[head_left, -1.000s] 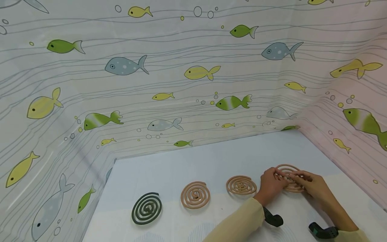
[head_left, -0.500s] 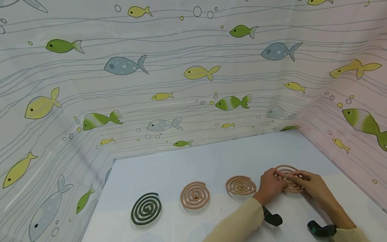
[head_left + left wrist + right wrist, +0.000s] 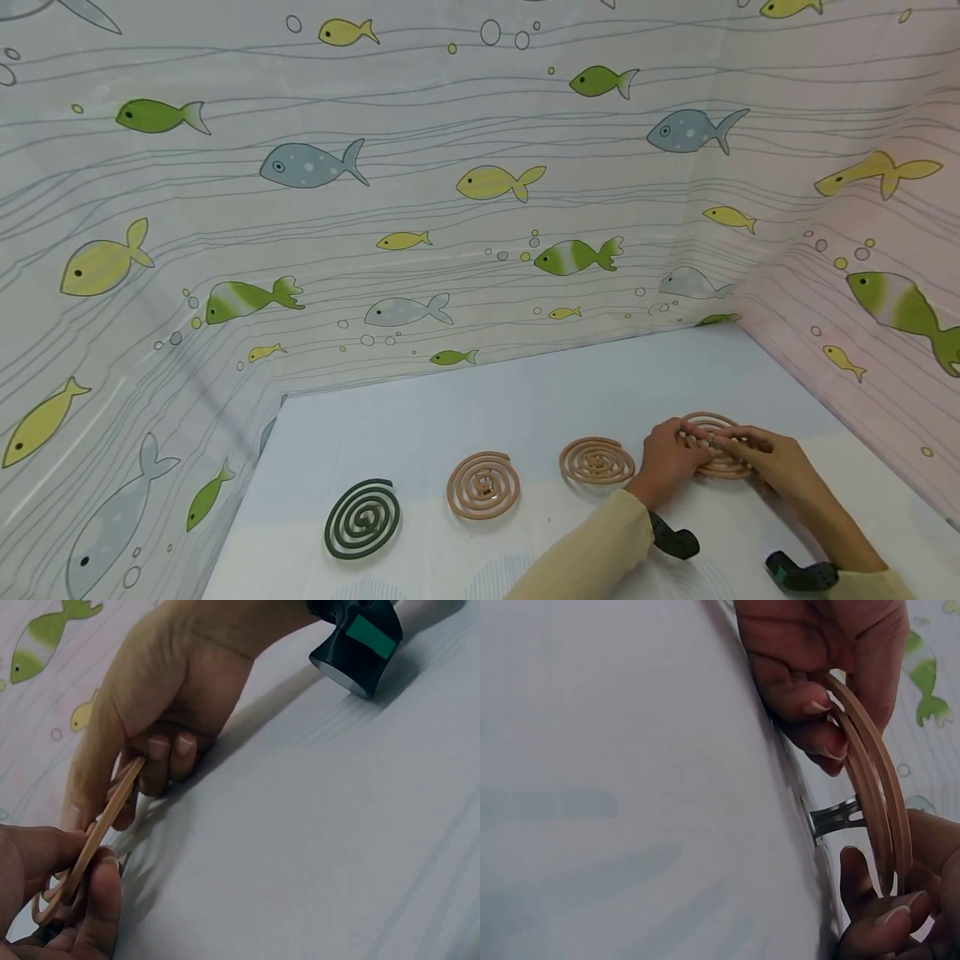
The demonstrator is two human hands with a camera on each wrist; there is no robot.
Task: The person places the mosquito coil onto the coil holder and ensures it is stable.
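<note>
Both hands hold a light brown mosquito coil (image 3: 711,418) at the right of the table in the head view. My left hand (image 3: 667,457) pinches its left edge between thumb and fingers. From the other side my right hand (image 3: 783,467) grips it, thumb on one face and fingers on the other. In the right wrist view the coil (image 3: 877,780) is seen nearly edge-on, with a small metal stand (image 3: 836,817) at its middle, reaching toward the table. Fingers hide part of the coil's centre in the head view.
Left of the hands lie a brown coil (image 3: 597,461), another brown coil (image 3: 483,486) and a dark green coil (image 3: 363,519), in a row on the white table (image 3: 420,417). Fish-patterned walls (image 3: 405,108) enclose the back and sides. Black wrist devices (image 3: 801,573) sit on both wrists.
Almost nothing differs: both hands keep their grip on the same coil, with only slight finger movement. The view has shifted a little.
</note>
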